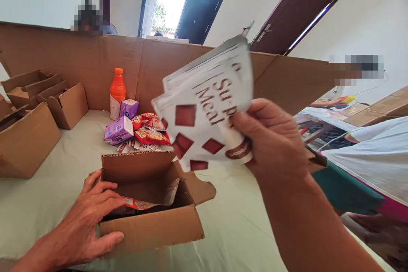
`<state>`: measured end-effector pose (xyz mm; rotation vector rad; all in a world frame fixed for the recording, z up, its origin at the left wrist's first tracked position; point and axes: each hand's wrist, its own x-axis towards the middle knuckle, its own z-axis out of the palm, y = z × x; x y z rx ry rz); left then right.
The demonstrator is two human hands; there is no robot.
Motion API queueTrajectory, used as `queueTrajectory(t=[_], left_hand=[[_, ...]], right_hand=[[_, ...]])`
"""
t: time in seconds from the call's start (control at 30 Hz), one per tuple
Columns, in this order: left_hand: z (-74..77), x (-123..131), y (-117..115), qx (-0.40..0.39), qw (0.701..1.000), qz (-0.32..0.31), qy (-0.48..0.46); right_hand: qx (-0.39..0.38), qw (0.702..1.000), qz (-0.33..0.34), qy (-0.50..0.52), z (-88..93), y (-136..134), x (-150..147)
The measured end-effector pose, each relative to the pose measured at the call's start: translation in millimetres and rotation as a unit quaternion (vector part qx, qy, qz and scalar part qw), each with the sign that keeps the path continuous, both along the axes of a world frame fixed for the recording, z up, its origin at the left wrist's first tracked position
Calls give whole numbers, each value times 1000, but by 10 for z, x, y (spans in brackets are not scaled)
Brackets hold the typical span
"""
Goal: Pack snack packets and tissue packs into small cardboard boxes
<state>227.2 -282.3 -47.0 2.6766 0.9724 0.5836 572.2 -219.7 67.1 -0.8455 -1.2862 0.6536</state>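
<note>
My right hand (270, 138) is closed on a white pouch (204, 106) with dark red squares and lettering, held up in the air above and to the right of an open cardboard box (153, 225). My left hand (87, 221) rests on the box's left corner, fingers spread over the rim and wall. Inside the box lies a red-and-silver snack packet (149, 199).
Behind the box lie purple cartons (119, 129), red snack packets (149, 134) and an orange juice bottle (117, 93). Empty cardboard boxes (38, 110) stand at the left. A tall cardboard wall (76, 55) runs along the back. Another person in white (376, 153) is at the right.
</note>
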Motion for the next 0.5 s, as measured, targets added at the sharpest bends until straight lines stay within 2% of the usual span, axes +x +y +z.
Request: queueTrajectory(t=[0.07,0.13,0.27,0.37,0.5], left_hand=[[7,8,1,-1,1000,2,-2],[22,21,-3,6,1000,5,-10],[61,42,-19,-2,1000,5,-15],[67,40,-27,-14,1000,8,-13],[45,34,-25,-21,1000,6,-12]], right_hand=[[-7,995,53,-87,-94,-27,-102],[-10,977,100,-190,-216,-38,-212],[17,949,103,-298,-388,-53,-371],[50,942,89,-320,-386,-67,-387],[93,922,102,-361,-268,-136,-308]])
